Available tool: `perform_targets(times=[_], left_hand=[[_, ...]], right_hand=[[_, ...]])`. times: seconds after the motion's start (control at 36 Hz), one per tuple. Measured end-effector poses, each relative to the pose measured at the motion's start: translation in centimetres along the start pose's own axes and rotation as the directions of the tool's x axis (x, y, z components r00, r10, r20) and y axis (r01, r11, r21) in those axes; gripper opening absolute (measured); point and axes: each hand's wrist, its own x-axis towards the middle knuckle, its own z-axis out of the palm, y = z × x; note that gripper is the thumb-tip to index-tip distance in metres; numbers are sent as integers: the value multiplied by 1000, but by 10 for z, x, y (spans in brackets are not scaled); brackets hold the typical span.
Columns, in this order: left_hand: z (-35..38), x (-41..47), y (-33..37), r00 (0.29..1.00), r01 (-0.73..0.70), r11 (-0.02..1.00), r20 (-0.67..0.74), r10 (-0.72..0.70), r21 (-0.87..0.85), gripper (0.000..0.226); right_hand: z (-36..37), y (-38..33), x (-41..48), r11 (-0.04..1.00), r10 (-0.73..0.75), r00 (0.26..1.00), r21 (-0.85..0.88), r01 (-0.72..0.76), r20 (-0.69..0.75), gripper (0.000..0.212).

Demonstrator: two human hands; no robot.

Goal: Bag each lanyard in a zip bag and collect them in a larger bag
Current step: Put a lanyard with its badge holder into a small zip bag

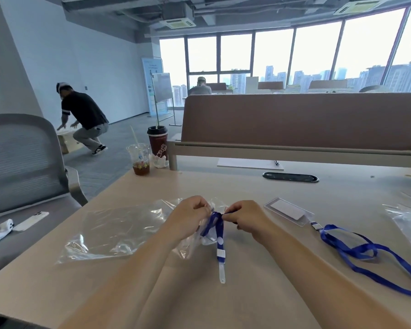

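My left hand [191, 216] pinches the mouth of a small clear zip bag [208, 235] at the middle of the table. My right hand [243, 219] grips a folded blue lanyard [217, 227] at the bag's opening. The lanyard's white clip and clear strap end [221, 267] hang out toward me. A larger clear bag [119, 231] lies flat to the left, partly under my left wrist. A second blue lanyard [365, 251] with a clear badge holder [288, 211] lies loose to the right.
More clear plastic bags [406, 214] lie at the right edge. Two drink cups [141, 159] stand at the table's far left corner. A brown divider [301, 119], paper with a pen [249, 163] and a cable slot [290, 177] lie behind. A chair [22, 162] holds a phone.
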Motion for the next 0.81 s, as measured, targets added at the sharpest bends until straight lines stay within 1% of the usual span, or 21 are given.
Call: perform_targets(times=[0.06, 0.17, 0.28, 0.36, 0.42, 0.5, 0.56, 0.61, 0.67, 0.72, 0.81], left_hand=[[-1, 2, 0, 1000, 10, 998, 11, -10, -60, 16], [0, 1, 4, 999, 36, 991, 40, -31, -128, 14], [1, -1, 9, 997, 51, 990, 60, -43, -133, 15], [2, -2, 10, 997, 49, 992, 71, -41, -119, 12], [3, -4, 11, 998, 15, 1000, 60, -13, -25, 6], [5, -8, 16, 998, -54, 981, 53, 45, 184, 13], [7, -11, 21, 994, -89, 964, 87, 69, 252, 13], [7, -14, 27, 992, -96, 947, 111, 64, 308, 10], [5, -16, 34, 992, -74, 916, 127, 25, 394, 11], [3, -20, 40, 986, -40, 884, 162, -40, 466, 17], [4, -25, 46, 966, 16, 898, 224, -127, 439, 21]], right_hand=[[-2, 0, -1, 998, 18, 1000, 54, -19, 20, 3], [-4, -2, -2, 980, 67, 993, 179, -84, 98, 3], [-6, -4, -5, 975, 82, 984, 190, -111, 156, 11], [-6, -4, -6, 981, 79, 991, 170, -96, 104, 11], [-6, -6, -6, 985, 76, 996, 151, -82, 46, 9], [-11, -10, -7, 996, 47, 997, 78, -43, -55, 9], [-16, -12, -6, 1000, 13, 993, -1, -13, -118, 8], [-21, -13, -5, 994, -30, 985, -105, 12, -172, 8], [-26, -14, -6, 980, -63, 974, -199, 20, -216, 9], [-31, -18, -8, 968, -81, 968, -249, 20, -239, 11], [-38, -25, -12, 943, -98, 969, -331, 17, -228, 14]])
